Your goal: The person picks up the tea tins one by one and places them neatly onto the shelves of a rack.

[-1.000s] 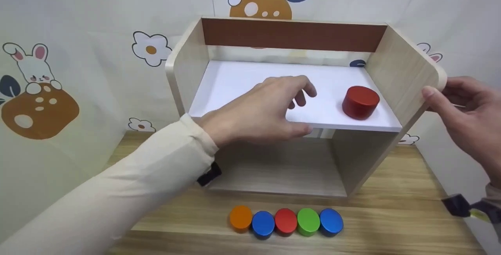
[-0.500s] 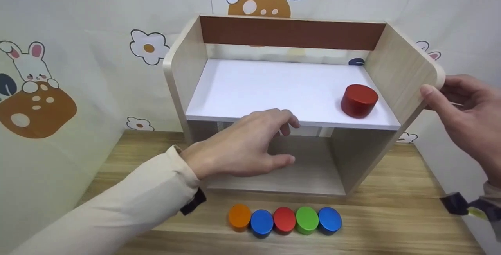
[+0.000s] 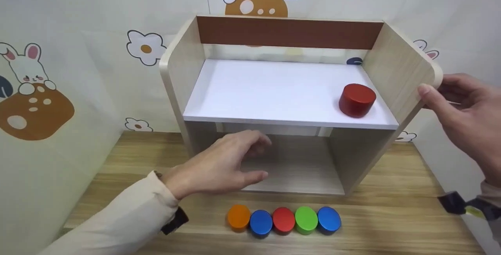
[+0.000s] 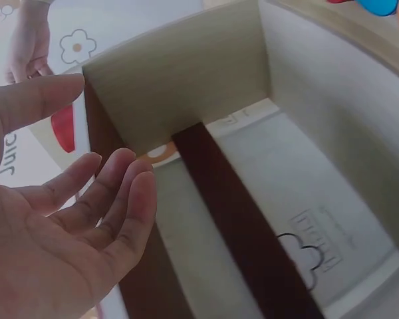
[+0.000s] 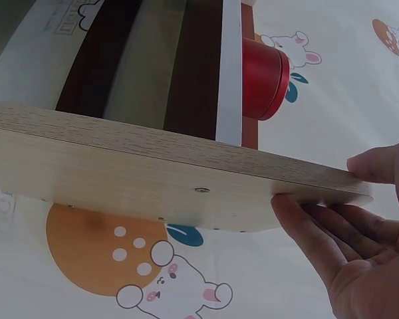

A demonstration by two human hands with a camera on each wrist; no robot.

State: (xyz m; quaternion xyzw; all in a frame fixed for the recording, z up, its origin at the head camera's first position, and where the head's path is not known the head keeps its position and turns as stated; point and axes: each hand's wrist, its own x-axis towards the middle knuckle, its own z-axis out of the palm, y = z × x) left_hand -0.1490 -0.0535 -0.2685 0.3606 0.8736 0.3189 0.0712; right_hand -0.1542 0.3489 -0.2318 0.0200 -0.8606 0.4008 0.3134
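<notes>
A small wooden shelf (image 3: 289, 123) with a white upper board stands on the table. On that board, near the right side panel, sits a dark red round block (image 3: 357, 100). My right hand (image 3: 469, 116) grips the front edge of the right side panel (image 5: 219, 163), thumb on one face and fingers on the other. My left hand (image 3: 219, 163) hovers in front of the lower compartment with nothing in it. Its fingers (image 4: 123, 206) are loosely bent and the thumb is spread away from them.
A row of round blocks lies before the shelf: orange (image 3: 238, 216), blue (image 3: 261, 222), red (image 3: 283, 219), green (image 3: 306, 219) and another blue block (image 3: 329, 219). Printed cloth walls (image 3: 101, 90) close in the wooden table (image 3: 391, 216) behind and at both sides.
My left hand has come down and to the left, from over the white board to before the lower compartment. My right hand keeps its hold on the shelf. The blocks have not moved.
</notes>
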